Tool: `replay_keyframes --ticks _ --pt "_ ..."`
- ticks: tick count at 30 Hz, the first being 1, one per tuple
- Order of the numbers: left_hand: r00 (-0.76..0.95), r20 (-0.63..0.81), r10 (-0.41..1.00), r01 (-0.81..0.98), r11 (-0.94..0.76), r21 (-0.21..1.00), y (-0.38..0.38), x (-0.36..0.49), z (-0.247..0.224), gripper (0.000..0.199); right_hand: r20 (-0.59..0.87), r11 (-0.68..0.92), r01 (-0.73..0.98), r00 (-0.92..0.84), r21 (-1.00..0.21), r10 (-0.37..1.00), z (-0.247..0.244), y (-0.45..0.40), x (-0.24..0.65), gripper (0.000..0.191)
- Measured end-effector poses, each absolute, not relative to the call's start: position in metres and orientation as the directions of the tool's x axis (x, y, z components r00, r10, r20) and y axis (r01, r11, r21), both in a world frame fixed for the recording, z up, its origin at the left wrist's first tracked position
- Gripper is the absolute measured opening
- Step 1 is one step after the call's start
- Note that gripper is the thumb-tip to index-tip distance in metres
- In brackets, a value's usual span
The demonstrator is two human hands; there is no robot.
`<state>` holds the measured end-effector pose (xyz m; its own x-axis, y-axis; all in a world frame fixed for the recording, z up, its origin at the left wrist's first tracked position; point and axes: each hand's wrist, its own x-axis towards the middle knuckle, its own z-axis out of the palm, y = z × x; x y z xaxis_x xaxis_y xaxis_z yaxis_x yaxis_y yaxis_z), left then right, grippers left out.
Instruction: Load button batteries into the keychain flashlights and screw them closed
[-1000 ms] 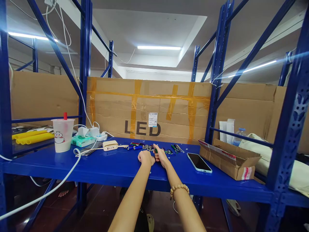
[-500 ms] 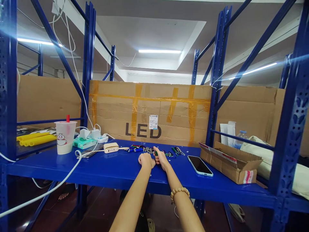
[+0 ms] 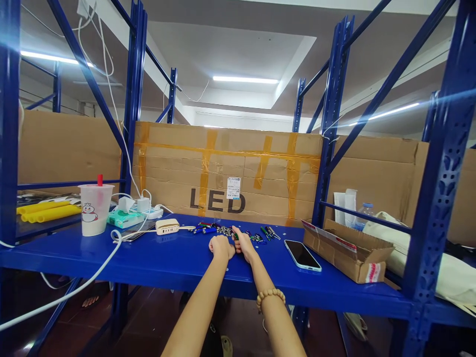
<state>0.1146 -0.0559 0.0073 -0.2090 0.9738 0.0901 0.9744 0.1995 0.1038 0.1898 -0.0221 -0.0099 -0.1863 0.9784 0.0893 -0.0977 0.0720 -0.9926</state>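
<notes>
My left hand [image 3: 221,247] rests curled on the blue steel shelf [image 3: 167,263], its fingers hiding whatever may lie under them. My right hand [image 3: 243,245], with a wooden bead bracelet [image 3: 270,297] on its wrist, pinches a small green cylinder [image 3: 235,236] at its fingertips. The two hands nearly touch. Just beyond them lies a loose row of small keychain flashlights [image 3: 208,229] in blue and green, with a cluster of metal rings [image 3: 225,230]. More of these small items [image 3: 266,233] lie to the right of my right hand.
A smartphone [image 3: 302,255] lies to the right, beside an open cardboard box [image 3: 347,258]. To the left stand a gold USB charger [image 3: 167,226], a tissue pack [image 3: 124,218], a plastic cup [image 3: 94,210] and a power strip [image 3: 150,213]. A white cable [image 3: 74,272] hangs over the shelf's front edge.
The whole view has drifted slightly with my head. My hands stay close together at the same spot on the shelf, and the right hand still pinches the green item.
</notes>
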Motion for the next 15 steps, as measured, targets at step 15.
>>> replay_keyframes --ticks 15 --pt "-0.134 0.202 0.97 0.968 0.085 0.237 -0.067 0.101 0.0 0.03 0.039 0.038 -0.011 -0.054 -0.999 0.998 -0.016 -0.022 0.193 0.028"
